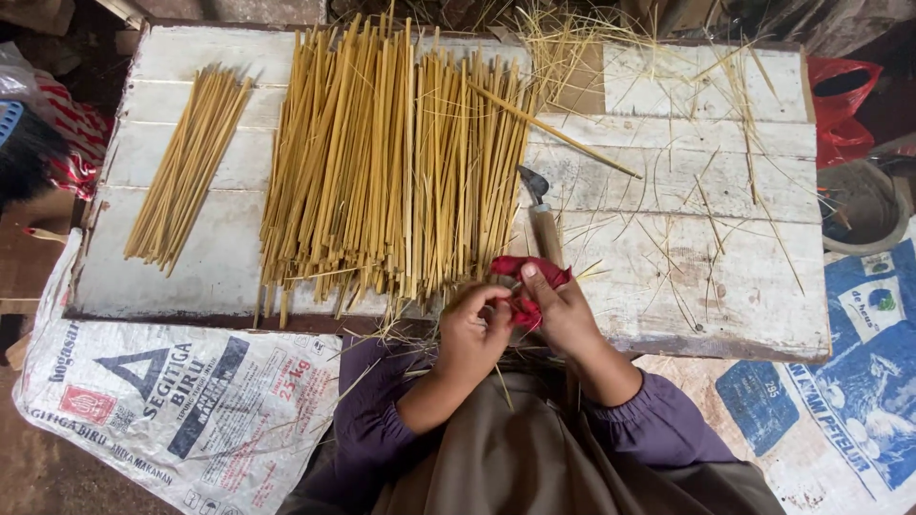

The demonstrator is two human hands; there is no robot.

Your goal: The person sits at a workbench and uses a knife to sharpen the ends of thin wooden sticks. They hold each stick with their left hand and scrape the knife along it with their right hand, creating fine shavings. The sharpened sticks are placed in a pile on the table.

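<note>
My left hand [470,334] and my right hand [563,310] meet at the near edge of a white wooden board [725,286], both pinching a piece of red cloth [523,286] that looks wrapped around a finger of my right hand. A knife with a wooden handle [544,229] lies on the board just beyond my right hand. A big pile of split bamboo sticks [401,162] fans out ahead of my left hand. One long stick [558,133] lies crosswise over the pile's right side.
A smaller bundle of sticks [186,162] lies at the board's left. Thin shavings scatter over the right part. Printed white sacks [181,401] and a blue one [859,372] cover the ground. A red bag [840,100] and a grey bowl [863,205] sit at right.
</note>
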